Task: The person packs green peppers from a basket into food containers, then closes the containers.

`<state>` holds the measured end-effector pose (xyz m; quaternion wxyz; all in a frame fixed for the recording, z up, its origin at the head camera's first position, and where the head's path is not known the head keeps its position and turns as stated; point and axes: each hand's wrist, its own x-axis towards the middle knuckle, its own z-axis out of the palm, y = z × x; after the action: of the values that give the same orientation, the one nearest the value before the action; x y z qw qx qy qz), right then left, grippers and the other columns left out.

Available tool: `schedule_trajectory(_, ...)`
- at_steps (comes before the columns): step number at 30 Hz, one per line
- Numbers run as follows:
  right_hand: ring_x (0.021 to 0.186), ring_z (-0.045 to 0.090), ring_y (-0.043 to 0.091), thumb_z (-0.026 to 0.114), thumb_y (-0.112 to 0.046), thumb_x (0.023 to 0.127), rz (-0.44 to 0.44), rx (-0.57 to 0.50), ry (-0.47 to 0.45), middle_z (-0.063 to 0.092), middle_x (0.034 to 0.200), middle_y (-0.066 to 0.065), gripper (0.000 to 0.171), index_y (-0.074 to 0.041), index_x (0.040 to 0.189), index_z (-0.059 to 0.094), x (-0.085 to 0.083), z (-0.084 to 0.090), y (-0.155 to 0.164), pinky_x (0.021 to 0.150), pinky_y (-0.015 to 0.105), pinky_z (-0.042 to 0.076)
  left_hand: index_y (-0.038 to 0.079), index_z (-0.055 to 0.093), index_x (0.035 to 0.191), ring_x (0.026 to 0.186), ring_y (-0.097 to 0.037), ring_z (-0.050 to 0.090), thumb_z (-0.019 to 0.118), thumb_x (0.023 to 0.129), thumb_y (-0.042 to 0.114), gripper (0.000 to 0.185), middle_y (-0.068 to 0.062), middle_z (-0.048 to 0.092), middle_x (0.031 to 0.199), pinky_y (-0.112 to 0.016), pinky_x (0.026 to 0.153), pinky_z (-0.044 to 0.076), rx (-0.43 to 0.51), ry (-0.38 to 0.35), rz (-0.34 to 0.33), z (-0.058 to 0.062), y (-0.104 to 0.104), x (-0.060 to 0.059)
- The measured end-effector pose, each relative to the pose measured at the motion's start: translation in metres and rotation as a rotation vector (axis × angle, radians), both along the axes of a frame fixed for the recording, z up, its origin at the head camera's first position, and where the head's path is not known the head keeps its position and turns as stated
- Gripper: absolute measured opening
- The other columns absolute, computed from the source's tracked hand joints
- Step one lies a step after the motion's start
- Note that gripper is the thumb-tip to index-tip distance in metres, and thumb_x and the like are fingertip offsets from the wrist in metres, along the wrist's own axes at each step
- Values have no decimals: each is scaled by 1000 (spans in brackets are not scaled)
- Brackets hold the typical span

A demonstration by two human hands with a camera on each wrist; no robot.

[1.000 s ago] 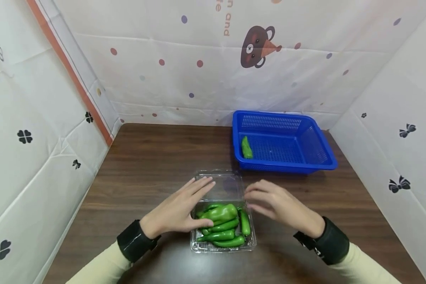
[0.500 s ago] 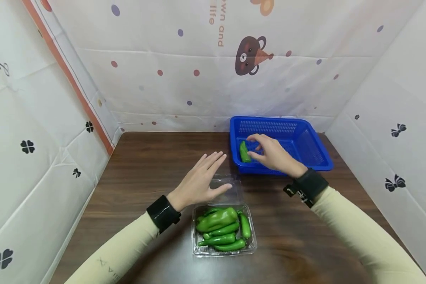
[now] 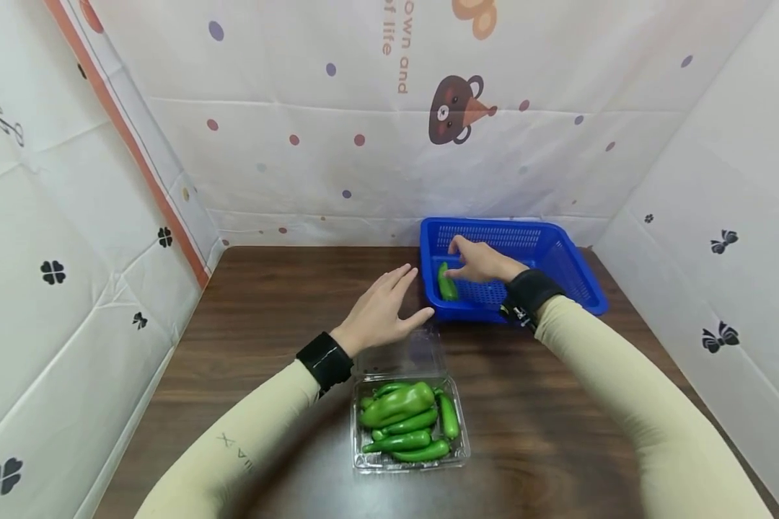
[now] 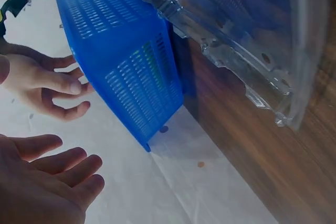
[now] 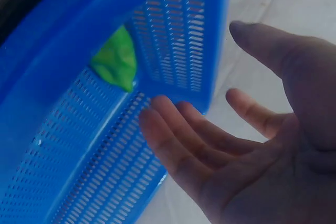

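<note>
A green pepper (image 3: 447, 283) lies at the left end of a blue perforated basket (image 3: 591, 299). Over that end is my right hand (image 3: 483, 262), its thumb and fingers spread apart beside the pepper with nothing between them. My left hand (image 3: 379, 310) is held flat with straight fingers above the clear lid (image 3: 422, 353) of a plastic box, touching nothing that I can see. Several green peppers (image 3: 399, 405) fill the clear plastic box (image 3: 464, 447) in front. In the right wrist view the pepper (image 5: 116, 59) shows past my fingertips (image 5: 152, 121), apart from them.
The brown wooden table (image 3: 266, 288) bears both containers. White printed sheets (image 3: 266, 173) rise behind it and on both sides. The basket's raised front rim (image 3: 474, 311) stands just behind the box's opened lid.
My right hand has moved from beside the plastic box up over the basket to its pepper. The left hand has lifted off the box and shifted forward and right. The head view has shifted slightly.
</note>
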<state>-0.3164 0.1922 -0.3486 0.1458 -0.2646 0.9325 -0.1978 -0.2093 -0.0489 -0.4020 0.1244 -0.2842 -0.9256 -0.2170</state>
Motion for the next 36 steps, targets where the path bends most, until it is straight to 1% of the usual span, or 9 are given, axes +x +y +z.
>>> schedule_trajectory(3, 90, 59, 32, 70, -31, 100, 4, 58, -31, 59, 106, 21, 48, -1, 130, 47, -8, -2, -4, 75, 43, 49, 0, 36, 158, 149, -32, 37, 60, 100, 55, 83, -21, 38, 161, -46, 125, 26, -25, -41, 6, 0, 5, -7)
schedule_trajectory(6, 96, 61, 32, 71, -34, 99, -8, 120, -45, 61, 117, 24, 51, -1, 130, 48, -15, -4, -6, 79, 43, 51, 1, 35, 158, 150, -30, 36, 57, 101, 56, 82, -20, 37, 162, -45, 125, 24, -58, -61, 17, 0, 10, -12)
schedule_trajectory(9, 100, 64, 35, 69, -34, 99, -33, 164, -117, 58, 132, 27, 56, 1, 137, 47, -24, -8, -9, 83, 46, 56, 2, 36, 158, 150, -30, 36, 55, 102, 57, 82, -20, 37, 161, -44, 125, 25, -79, -77, 29, -1, 12, -17)
schedule_trajectory(13, 97, 70, 36, 65, -32, 102, -73, 204, -251, 51, 140, 30, 65, 5, 149, 38, -34, -11, -11, 83, 45, 61, 2, 35, 159, 150, -30, 36, 54, 102, 57, 81, -19, 38, 161, -43, 125, 25, -99, -103, 37, -1, 16, -22)
schedule_trajectory(17, 98, 73, 34, 64, -33, 103, -84, 241, -292, 47, 147, 31, 70, 7, 153, 35, -43, -13, -12, 82, 42, 63, 1, 36, 158, 149, -31, 37, 53, 103, 57, 81, -20, 39, 161, -43, 125, 25, -119, -116, 50, 0, 19, -27)
schedule_trajectory(24, 88, 75, 30, 64, -39, 102, -100, 321, -352, 63, 128, 25, 77, 6, 155, 32, -54, -22, -12, 77, 40, 64, -1, 38, 157, 148, -31, 38, 52, 103, 58, 81, -21, 41, 159, -44, 125, 25, -138, -121, 48, -3, 25, -33)
schedule_trajectory(31, 91, 75, 29, 67, -45, 99, -94, 363, -429, 75, 102, 18, 59, 3, 132, 57, -58, -30, -16, 78, 39, 63, 0, 40, 156, 148, -30, 39, 51, 103, 58, 79, -19, 42, 159, -42, 125, 25, -148, -128, 48, -7, 28, -35)
schedule_trajectory(33, 92, 75, 29, 67, -45, 99, -99, 358, -448, 76, 101, 17, 54, 2, 126, 61, -58, -30, -18, 81, 40, 63, -1, 41, 155, 148, -30, 39, 51, 103, 57, 78, -19, 42, 159, -42, 125, 26, -150, -126, 44, -6, 28, -36)
schedule_trajectory(36, 96, 75, 30, 67, -43, 100, -116, 335, -472, 75, 107, 19, 54, 2, 128, 59, -57, -27, -21, 86, 42, 62, -2, 43, 154, 148, -29, 39, 52, 104, 56, 77, -20, 43, 158, -43, 125, 26, -156, -124, 34, -4, 29, -37)
